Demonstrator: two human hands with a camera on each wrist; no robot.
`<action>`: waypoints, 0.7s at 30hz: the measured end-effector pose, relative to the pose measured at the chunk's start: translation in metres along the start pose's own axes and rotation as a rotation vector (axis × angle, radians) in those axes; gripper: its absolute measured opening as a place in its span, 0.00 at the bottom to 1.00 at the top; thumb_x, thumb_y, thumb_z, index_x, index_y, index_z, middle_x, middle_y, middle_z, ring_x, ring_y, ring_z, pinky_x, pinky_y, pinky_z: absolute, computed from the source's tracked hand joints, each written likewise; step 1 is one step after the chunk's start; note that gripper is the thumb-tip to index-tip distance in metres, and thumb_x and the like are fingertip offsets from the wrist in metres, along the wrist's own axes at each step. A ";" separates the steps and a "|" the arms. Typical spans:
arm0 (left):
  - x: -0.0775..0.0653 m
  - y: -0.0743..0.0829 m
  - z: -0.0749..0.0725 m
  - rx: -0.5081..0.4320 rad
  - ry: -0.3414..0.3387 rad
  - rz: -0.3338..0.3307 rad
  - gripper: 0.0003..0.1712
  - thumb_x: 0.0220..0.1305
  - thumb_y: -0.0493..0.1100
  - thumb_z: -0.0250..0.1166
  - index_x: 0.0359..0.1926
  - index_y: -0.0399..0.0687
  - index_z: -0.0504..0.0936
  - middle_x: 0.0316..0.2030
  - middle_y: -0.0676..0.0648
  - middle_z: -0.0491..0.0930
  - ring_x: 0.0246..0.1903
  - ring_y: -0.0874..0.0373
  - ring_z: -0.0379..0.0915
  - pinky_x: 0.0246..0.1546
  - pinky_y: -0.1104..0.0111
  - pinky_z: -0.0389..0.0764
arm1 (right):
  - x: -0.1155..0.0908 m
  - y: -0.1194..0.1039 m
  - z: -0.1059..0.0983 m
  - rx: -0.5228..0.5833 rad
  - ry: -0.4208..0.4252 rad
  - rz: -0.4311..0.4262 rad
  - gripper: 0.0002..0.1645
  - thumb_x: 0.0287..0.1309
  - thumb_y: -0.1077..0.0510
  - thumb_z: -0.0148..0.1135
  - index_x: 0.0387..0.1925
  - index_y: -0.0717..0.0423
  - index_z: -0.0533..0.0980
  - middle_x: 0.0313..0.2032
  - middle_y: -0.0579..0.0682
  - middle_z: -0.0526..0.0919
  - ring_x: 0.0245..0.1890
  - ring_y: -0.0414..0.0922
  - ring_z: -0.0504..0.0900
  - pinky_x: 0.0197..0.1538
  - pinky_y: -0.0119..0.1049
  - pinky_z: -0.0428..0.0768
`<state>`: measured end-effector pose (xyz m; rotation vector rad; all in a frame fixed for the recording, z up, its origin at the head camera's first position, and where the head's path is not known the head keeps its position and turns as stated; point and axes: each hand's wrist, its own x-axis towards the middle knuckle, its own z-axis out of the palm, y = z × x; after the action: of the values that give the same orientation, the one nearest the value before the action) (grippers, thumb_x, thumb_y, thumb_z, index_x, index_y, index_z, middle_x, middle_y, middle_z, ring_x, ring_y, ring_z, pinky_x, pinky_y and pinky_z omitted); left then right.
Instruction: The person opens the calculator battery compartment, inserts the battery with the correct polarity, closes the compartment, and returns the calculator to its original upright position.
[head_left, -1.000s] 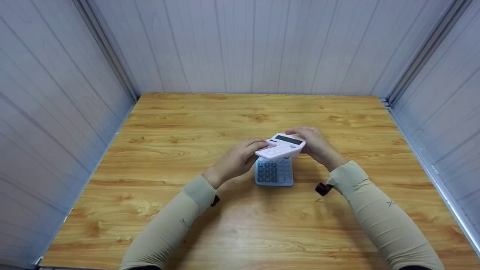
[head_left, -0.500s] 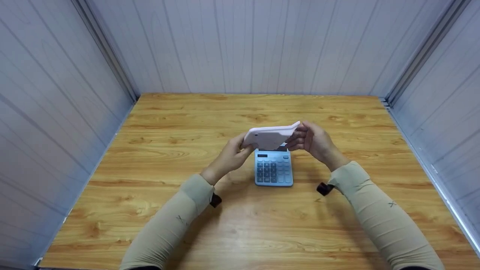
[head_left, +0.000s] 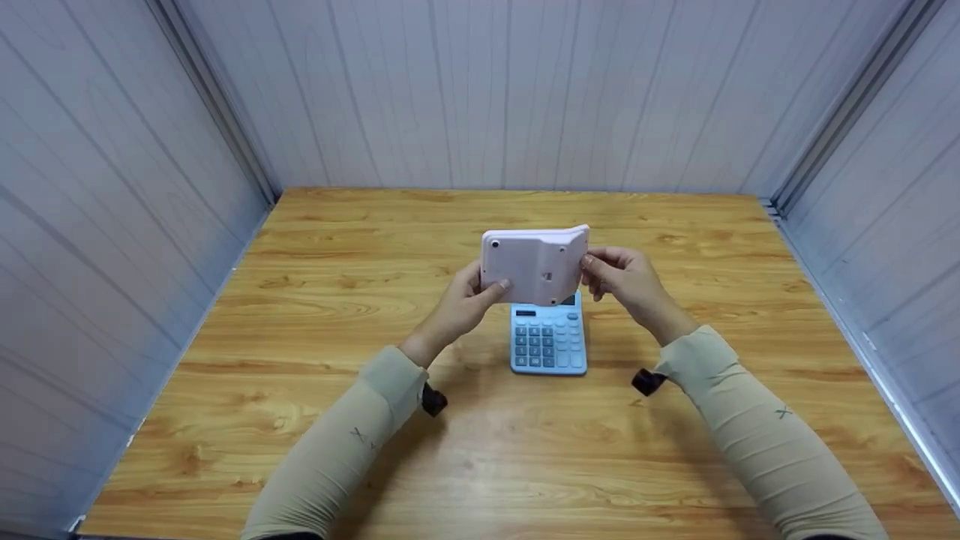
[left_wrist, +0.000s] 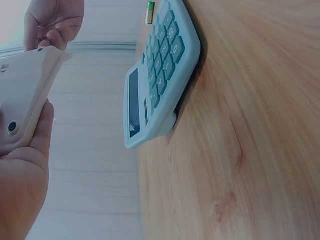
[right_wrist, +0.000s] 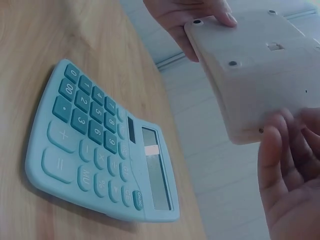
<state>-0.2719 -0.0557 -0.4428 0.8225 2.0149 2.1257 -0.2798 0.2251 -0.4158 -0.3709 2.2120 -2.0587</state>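
Observation:
A pale pink calculator [head_left: 517,266] is held up above the table, its back with small dark feet turned toward the head camera. My left hand [head_left: 461,304] grips its left end, thumb lying across the back. At the other end, my right hand [head_left: 626,281] pinches the edge between thumb and curled fingers; the fingertips are blurred in the right wrist view. Below lies a light blue calculator [head_left: 549,341] on the table, keys up, its display partly hidden in the head view by the pink one. The right wrist view shows the blue calculator's display [right_wrist: 157,170] whole.
The wood-grain table [head_left: 360,270] is enclosed by pale panel walls [head_left: 480,97] at the back and both sides. A small green and gold cylinder like a battery [left_wrist: 150,12] lies beyond the blue calculator in the left wrist view.
The pink calculator has tipped from keys-up to back toward the head camera and risen slightly. My right hand came away from its end, then took hold of the edge. The blue calculator stayed put.

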 end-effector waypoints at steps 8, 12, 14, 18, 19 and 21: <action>0.000 0.002 0.001 -0.056 0.033 -0.050 0.27 0.71 0.34 0.56 0.68 0.42 0.62 0.56 0.35 0.76 0.56 0.45 0.77 0.51 0.55 0.82 | -0.001 0.004 0.001 -0.063 0.024 -0.034 0.21 0.66 0.52 0.61 0.50 0.66 0.79 0.39 0.54 0.84 0.39 0.47 0.84 0.44 0.39 0.86; -0.001 0.004 0.002 -0.058 0.048 -0.079 0.29 0.71 0.33 0.55 0.70 0.45 0.59 0.57 0.37 0.76 0.56 0.46 0.77 0.50 0.56 0.82 | -0.002 0.005 0.004 -0.024 0.047 -0.051 0.20 0.65 0.54 0.62 0.51 0.65 0.78 0.41 0.57 0.83 0.37 0.48 0.85 0.42 0.41 0.86; 0.000 0.004 0.003 -0.061 0.051 -0.087 0.29 0.71 0.33 0.55 0.70 0.46 0.58 0.57 0.38 0.76 0.55 0.46 0.78 0.49 0.56 0.83 | -0.003 0.006 0.005 -0.027 0.068 -0.068 0.19 0.65 0.55 0.63 0.51 0.64 0.78 0.41 0.57 0.83 0.37 0.48 0.84 0.41 0.40 0.86; 0.001 0.004 0.003 -0.072 0.053 -0.091 0.27 0.73 0.36 0.54 0.69 0.46 0.59 0.57 0.38 0.77 0.55 0.46 0.78 0.49 0.55 0.83 | -0.003 0.005 0.008 -0.031 0.107 -0.105 0.18 0.64 0.57 0.64 0.50 0.65 0.78 0.42 0.57 0.83 0.38 0.48 0.85 0.41 0.40 0.86; 0.001 0.004 0.003 -0.077 0.051 -0.090 0.26 0.73 0.37 0.54 0.68 0.45 0.59 0.57 0.38 0.77 0.55 0.46 0.78 0.49 0.55 0.83 | -0.002 0.005 0.009 -0.019 0.115 -0.112 0.18 0.63 0.59 0.64 0.50 0.66 0.77 0.42 0.57 0.83 0.38 0.48 0.85 0.41 0.41 0.86; 0.002 0.004 0.003 -0.087 0.046 -0.089 0.24 0.74 0.38 0.53 0.67 0.44 0.60 0.57 0.38 0.77 0.55 0.46 0.78 0.49 0.54 0.83 | -0.002 0.005 0.011 -0.005 0.128 -0.125 0.18 0.62 0.61 0.65 0.51 0.67 0.77 0.42 0.58 0.83 0.38 0.48 0.85 0.41 0.42 0.86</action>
<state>-0.2710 -0.0529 -0.4390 0.6645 1.9265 2.1841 -0.2759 0.2155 -0.4219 -0.3976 2.3223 -2.1986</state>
